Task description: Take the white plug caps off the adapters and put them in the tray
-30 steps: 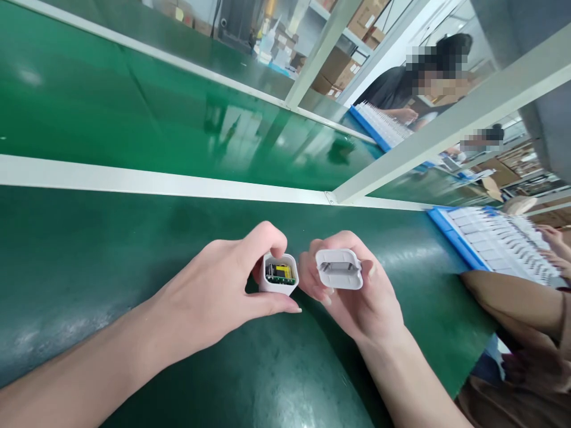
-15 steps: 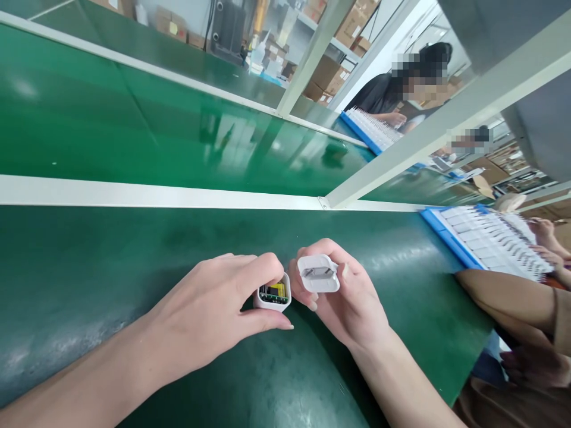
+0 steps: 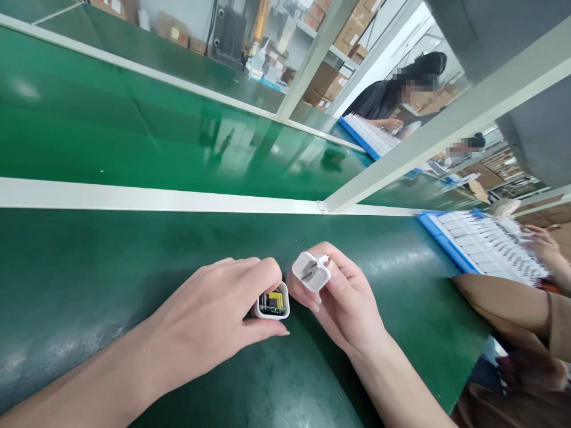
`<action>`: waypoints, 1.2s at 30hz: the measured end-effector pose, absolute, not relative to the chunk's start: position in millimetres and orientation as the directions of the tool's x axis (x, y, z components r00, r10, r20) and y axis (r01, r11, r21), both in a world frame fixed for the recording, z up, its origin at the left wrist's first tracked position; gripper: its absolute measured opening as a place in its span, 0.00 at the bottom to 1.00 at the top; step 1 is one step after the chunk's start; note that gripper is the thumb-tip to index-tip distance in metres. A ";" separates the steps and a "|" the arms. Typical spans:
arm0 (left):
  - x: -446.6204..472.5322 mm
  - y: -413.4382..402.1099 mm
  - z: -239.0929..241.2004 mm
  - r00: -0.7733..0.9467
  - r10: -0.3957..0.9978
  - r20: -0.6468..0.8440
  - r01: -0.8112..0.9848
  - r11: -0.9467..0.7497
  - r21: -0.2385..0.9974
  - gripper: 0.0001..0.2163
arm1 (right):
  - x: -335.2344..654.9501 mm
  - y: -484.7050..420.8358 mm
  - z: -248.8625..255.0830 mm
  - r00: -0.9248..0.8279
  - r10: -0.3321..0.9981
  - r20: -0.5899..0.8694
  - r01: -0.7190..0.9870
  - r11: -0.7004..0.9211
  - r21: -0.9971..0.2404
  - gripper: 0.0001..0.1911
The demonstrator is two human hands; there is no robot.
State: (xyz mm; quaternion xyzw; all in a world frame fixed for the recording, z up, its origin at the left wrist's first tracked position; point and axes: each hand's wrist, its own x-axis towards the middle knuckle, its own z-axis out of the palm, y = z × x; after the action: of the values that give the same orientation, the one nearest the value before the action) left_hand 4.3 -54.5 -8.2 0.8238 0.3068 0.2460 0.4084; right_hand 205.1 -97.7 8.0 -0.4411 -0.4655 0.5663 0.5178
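Note:
My left hand (image 3: 236, 297) is closed around a white charger housing (image 3: 285, 309). Its open end faces me, and a circuit board (image 3: 273, 302) with a yellow part shows inside. Just to the right, my right hand (image 3: 350, 297) pinches a white charger end cap (image 3: 311, 271) between thumb and fingers. The hollow inside of the cap is turned towards me, with metal strips in it. Cap and housing are apart, the cap slightly higher. Both hands are over the green tabletop (image 3: 200, 386).
At the right, a blue tray (image 3: 450, 241) holds rows of white parts, with a co-worker's hand (image 3: 542, 244) over it and an arm (image 3: 504, 300) in front. A white rail (image 3: 156, 196) and a slanted post (image 3: 401, 142) border the table's back. Beyond, another person (image 3: 379, 98) sits by a second tray.
The end cap in my right hand has turned and shifted slightly left, showing more of its inside. The housing in my left hand has tilted, its open end facing me more.

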 end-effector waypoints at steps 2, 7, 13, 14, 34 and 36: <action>4.9 -55.4 -9.4 0.680 0.722 0.128 0.325 -0.453 0.830 0.14 | 204.4 -97.1 8.0 -0.056 0.998 -0.024 -0.163 -0.033 -0.986 0.14; 5.8 -56.2 -11.1 0.690 0.716 0.105 0.336 -0.445 0.830 0.16 | 205.7 -98.0 7.5 -0.040 0.999 -0.022 -0.131 -0.027 -0.991 0.13; 6.4 -55.3 -12.4 0.744 0.645 0.174 0.302 -0.557 0.774 0.10 | 212.6 -106.7 20.9 -0.102 0.986 0.130 0.196 0.148 -0.969 0.06; 6.4 -55.2 -12.4 0.746 0.644 0.168 0.304 -0.555 0.775 0.10 | 213.7 -108.2 23.5 -0.116 0.980 0.163 0.237 0.187 -0.953 0.06; 6.2 -54.0 -7.2 0.750 0.657 0.075 0.293 -0.432 0.853 0.10 | 213.4 -108.0 22.9 -0.271 0.939 0.213 0.532 0.330 -0.779 0.03; 6.0 -52.9 -5.6 0.748 0.663 0.038 0.306 -0.395 0.866 0.09 | 214.7 -107.8 22.5 -0.272 0.943 0.193 0.554 0.317 -0.770 0.03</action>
State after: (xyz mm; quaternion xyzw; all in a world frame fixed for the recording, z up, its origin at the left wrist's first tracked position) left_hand 6.0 -52.9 -5.6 0.8126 0.2983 0.1931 0.4620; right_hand 214.7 -107.8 22.5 -0.5049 -0.7410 0.2943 0.3307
